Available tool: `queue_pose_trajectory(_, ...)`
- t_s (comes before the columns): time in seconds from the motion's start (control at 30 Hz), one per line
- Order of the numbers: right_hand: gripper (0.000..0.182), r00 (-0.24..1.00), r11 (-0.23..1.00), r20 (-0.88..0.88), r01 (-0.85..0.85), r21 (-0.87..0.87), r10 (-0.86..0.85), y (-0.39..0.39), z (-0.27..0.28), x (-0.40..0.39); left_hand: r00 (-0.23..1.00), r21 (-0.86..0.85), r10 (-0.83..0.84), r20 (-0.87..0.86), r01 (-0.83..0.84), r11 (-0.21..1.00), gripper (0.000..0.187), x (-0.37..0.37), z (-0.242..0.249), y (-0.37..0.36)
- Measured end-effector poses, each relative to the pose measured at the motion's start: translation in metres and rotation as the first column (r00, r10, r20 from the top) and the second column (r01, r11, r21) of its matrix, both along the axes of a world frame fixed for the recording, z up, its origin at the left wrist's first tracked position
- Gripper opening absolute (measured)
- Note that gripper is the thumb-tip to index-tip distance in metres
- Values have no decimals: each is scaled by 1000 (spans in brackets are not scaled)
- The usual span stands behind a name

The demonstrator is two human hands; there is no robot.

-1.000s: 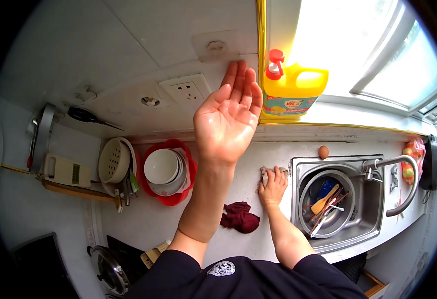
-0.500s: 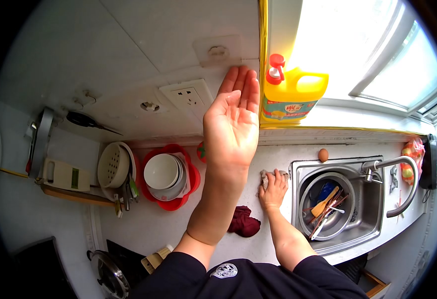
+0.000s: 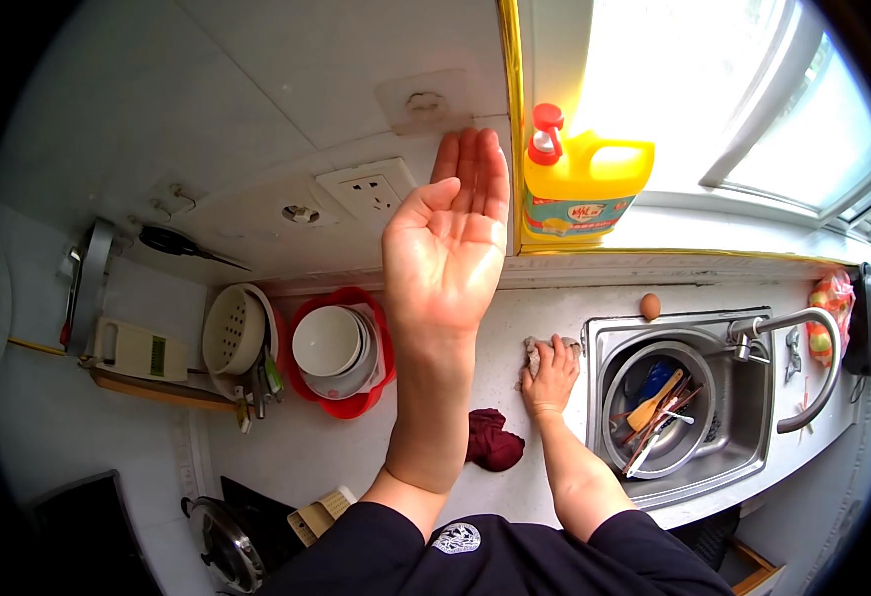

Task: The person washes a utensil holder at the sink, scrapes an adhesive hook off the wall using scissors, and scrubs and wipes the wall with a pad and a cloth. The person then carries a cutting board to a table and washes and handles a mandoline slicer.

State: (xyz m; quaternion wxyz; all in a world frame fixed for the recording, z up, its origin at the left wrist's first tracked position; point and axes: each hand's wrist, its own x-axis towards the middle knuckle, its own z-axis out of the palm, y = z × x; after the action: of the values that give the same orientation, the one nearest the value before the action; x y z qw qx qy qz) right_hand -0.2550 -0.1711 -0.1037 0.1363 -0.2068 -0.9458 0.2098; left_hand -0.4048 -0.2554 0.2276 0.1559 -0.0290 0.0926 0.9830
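Observation:
My left hand [image 3: 447, 248] is raised in front of me, palm toward my face, fingers stretched up and thumb apart. It holds nothing. A wall socket [image 3: 368, 189] is nearest to it on the left, and a yellow jug with a red pump [image 3: 586, 184] stands on the windowsill to its right. My right hand [image 3: 553, 375] presses on a greyish-brown cloth [image 3: 534, 356] on the counter, left of the sink, its fingers over the cloth. A crumpled dark red cloth [image 3: 496, 442] lies on the counter between my two forearms.
A steel sink [image 3: 761, 437] at the right holds a metal basin [image 3: 609, 437] of utensils under a curved faucet [image 3: 825, 372]. An egg [image 3: 651, 306] sits behind it. White bowls [image 3: 327, 341] rest in a red basin [image 3: 344, 407] at left. A lidded pot [image 3: 225, 546] stands front left.
My left hand has shifted slightly left against the wall, still palm toward me. My right hand stays on the cloth. The whole view has moved a little.

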Motion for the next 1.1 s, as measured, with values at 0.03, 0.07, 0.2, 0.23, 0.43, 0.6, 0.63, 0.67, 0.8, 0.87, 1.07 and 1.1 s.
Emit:
queue_pose_trajectory(0.03,54,1000,1000,-8,-3,-12,3,1,2,0,1000,3,-4,4,4,1000,34,0,-1,1)
queue_pose_trajectory(0.07,54,1000,1000,-16,-5,-25,4,2,5,1,1000,6,-8,8,8,1000,34,-2,-2,2)
queue_pose_trajectory(0.2,53,1000,999,-21,-7,-46,7,3,8,0,999,16,-25,20,25,1000,34,-5,-7,8)
queue_pose_trajectory(0.23,53,1000,999,-21,-8,-41,7,3,7,1,999,20,-28,22,28,999,34,-7,-8,9)
queue_pose_trajectory(0.43,54,1000,1000,-16,-3,-28,3,3,6,0,998,32,-45,35,44,999,34,-12,-12,16)
queue_pose_trajectory(0.6,55,1000,1000,-31,0,-25,-1,2,7,-1,998,38,-53,45,52,998,34,-15,-15,19)
queue_pose_trajectory(0.63,55,1000,1000,-31,-2,-25,1,2,6,-1,998,37,-54,44,52,998,34,-16,-16,19)
queue_pose_trajectory(0.67,55,1000,1000,-31,-3,-25,3,2,6,0,997,37,-55,45,53,998,34,-15,-17,20)
queue_pose_trajectory(0.8,54,1000,999,-29,-6,-31,5,3,7,-1,997,39,-59,49,57,998,34,-16,-18,22)
queue_pose_trajectory(0.87,54,1000,1000,-28,-3,-28,2,3,7,-1,997,40,-59,49,57,998,34,-17,-18,22)
queue_pose_trajectory(1.07,53,999,1000,-38,-1,-19,0,3,7,-1,997,41,-64,52,62,997,34,-17,-20,22)
queue_pose_trajectory(1.1,53,999,1000,-40,-1,-13,1,3,6,-2,997,43,-64,54,61,997,34,-18,-20,22)
